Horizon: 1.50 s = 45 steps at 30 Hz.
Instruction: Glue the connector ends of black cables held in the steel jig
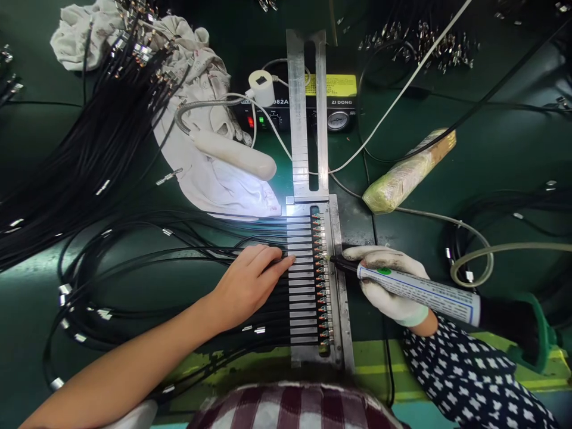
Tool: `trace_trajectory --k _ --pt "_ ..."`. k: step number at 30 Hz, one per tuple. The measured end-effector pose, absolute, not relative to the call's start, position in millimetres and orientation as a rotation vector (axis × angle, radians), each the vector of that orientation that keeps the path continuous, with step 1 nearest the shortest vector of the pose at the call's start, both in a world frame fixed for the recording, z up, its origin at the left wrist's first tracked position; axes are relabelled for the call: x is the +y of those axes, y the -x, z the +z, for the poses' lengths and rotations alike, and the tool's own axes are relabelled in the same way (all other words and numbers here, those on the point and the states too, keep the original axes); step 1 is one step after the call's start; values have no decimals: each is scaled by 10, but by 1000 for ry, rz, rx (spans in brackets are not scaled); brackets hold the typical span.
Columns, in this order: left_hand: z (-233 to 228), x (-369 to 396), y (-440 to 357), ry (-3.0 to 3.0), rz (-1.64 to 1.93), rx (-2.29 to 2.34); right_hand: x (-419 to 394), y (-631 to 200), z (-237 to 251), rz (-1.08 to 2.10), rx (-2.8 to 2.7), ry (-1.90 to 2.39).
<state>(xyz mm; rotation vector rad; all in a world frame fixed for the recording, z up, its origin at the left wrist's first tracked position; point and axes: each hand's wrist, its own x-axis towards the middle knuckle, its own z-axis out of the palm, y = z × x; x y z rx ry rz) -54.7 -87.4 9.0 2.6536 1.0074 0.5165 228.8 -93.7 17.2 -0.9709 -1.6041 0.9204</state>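
My bare left hand (250, 279) lies flat on a row of black cables (214, 253) where they enter a metal slotted fixture (304, 280). Its fingertips rest at the fixture's left edge. My right hand (388, 286), in a soiled white glove, grips a white dispensing syringe (424, 292) like a pen. The syringe's dark tip (336, 260) touches the column of small connector ends (319, 277) lined up in the fixture, about a third of the way down the column.
A large bundle of black cables (89, 149) fans across the left of the green mat. A white cloth (196, 119), a gooseneck lamp (236, 156), a dispenser controller (330, 104) and a wrapped roll (409, 170) lie behind. Loose metal parts (424, 44) sit far right.
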Motion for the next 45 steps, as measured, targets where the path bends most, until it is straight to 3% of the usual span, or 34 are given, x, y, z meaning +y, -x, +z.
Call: trace_trajectory --k 45 --pt "47 -869 563 -2670 521 966 -954 -2310 137 893 -1574 929"
